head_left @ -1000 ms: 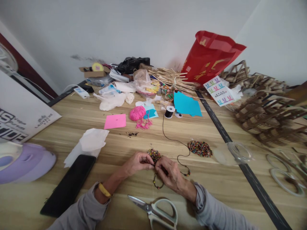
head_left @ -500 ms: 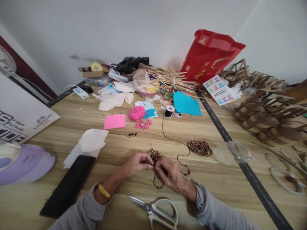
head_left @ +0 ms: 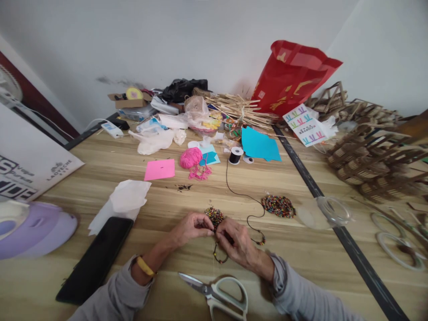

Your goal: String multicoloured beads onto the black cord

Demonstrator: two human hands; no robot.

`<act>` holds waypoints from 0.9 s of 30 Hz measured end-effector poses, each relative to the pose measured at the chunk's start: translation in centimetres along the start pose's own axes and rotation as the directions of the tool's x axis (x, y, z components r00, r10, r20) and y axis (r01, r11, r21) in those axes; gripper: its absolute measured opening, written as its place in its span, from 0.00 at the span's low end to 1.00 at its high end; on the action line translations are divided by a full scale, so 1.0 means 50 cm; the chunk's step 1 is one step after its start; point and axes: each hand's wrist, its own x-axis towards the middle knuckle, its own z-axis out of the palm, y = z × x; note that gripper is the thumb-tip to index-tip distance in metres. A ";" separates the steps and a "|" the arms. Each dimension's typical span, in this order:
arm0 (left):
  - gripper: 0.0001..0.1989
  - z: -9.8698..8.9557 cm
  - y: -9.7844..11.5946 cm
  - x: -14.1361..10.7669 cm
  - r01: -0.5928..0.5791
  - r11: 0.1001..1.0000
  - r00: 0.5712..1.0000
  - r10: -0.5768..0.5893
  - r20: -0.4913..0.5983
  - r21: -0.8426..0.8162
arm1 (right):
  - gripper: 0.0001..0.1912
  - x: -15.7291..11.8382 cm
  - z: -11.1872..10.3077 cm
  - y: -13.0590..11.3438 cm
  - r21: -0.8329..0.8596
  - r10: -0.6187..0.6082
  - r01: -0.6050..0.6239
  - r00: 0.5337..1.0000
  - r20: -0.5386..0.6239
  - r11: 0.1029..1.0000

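My left hand (head_left: 194,228) and my right hand (head_left: 236,240) meet with pinched fingers around a dark beaded cord (head_left: 220,260). Its lower part hangs as a small loop with a few coloured beads. The exact spot gripped is partly hidden by my fingertips. Just behind them lies a heap of multicoloured beads (head_left: 214,216). From a spool of black cord (head_left: 236,156) a thin line winds down to a few beads (head_left: 261,240) right of my right hand. White-handled scissors (head_left: 214,294) lie nearest me, their blades pointing left.
Strung beads (head_left: 278,207) lie coiled to the right, beside a clear plastic lid (head_left: 334,211). On the left are a black phone (head_left: 96,258) and white paper (head_left: 123,200). Pink yarn (head_left: 191,158), blue paper (head_left: 261,145) and a red bag (head_left: 294,80) sit farther back. Woven baskets (head_left: 377,160) stand right.
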 end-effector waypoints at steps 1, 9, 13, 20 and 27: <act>0.14 0.000 0.001 0.000 0.004 1.000 1.000 -0.004 -0.002 0.002 | 0.07 0.000 0.000 0.000 0.000 0.002 -0.002 1.000 0.003 1.000; 0.14 0.001 0.000 0.000 0.017 1.000 1.000 -0.017 -0.003 -0.007 | 0.06 -0.002 0.003 0.003 -0.007 0.004 -0.004 1.000 -0.004 1.000; 0.14 0.001 0.000 0.000 0.024 1.000 1.000 -0.024 -0.003 -0.015 | 0.07 -0.002 0.003 0.003 -0.011 0.009 -0.009 1.000 0.001 1.000; 0.13 0.002 0.005 0.000 0.033 0.999 0.999 -0.033 -0.005 -0.027 | 0.06 -0.002 0.003 0.004 -0.008 -0.005 0.005 1.000 -0.008 1.000; 0.12 0.001 0.003 0.000 0.027 0.999 1.000 -0.027 0.003 -0.032 | 0.06 -0.004 0.003 0.005 0.002 -0.001 0.001 1.000 0.009 1.000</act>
